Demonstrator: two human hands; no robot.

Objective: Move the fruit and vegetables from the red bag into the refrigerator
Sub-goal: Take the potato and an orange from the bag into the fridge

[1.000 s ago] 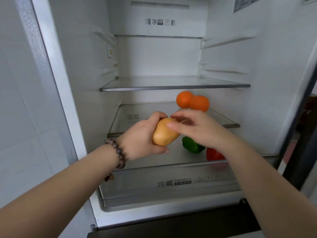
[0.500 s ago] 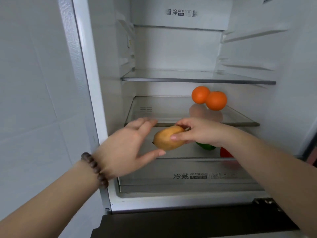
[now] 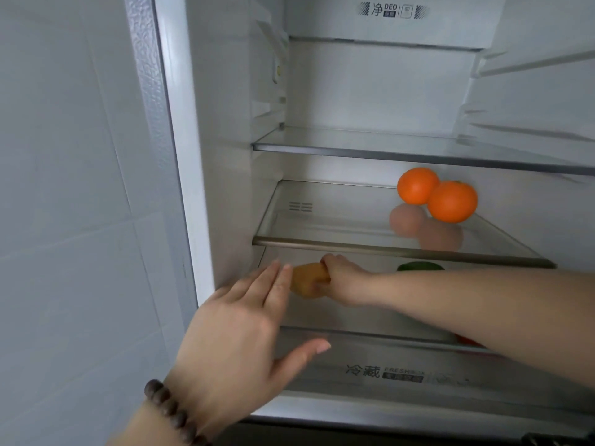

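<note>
The refrigerator stands open in front of me. My right hand reaches in under the middle glass shelf and is shut on a yellow-brown potato, low at the left of the bottom level. My left hand, with a bead bracelet on the wrist, is open just outside, fingers spread near the potato. Two oranges sit on the middle shelf at the right. Behind my right forearm a green pepper and a bit of a red vegetable show. The red bag is out of view.
An upper glass shelf spans the fridge with nothing on it. A clear drawer front with printed text runs below my hands. A white tiled wall fills the left.
My left hand has let go of the potato and drawn back, open. My right hand has carried the potato down and left, deeper under the middle shelf. My view has shifted closer and leftward.
</note>
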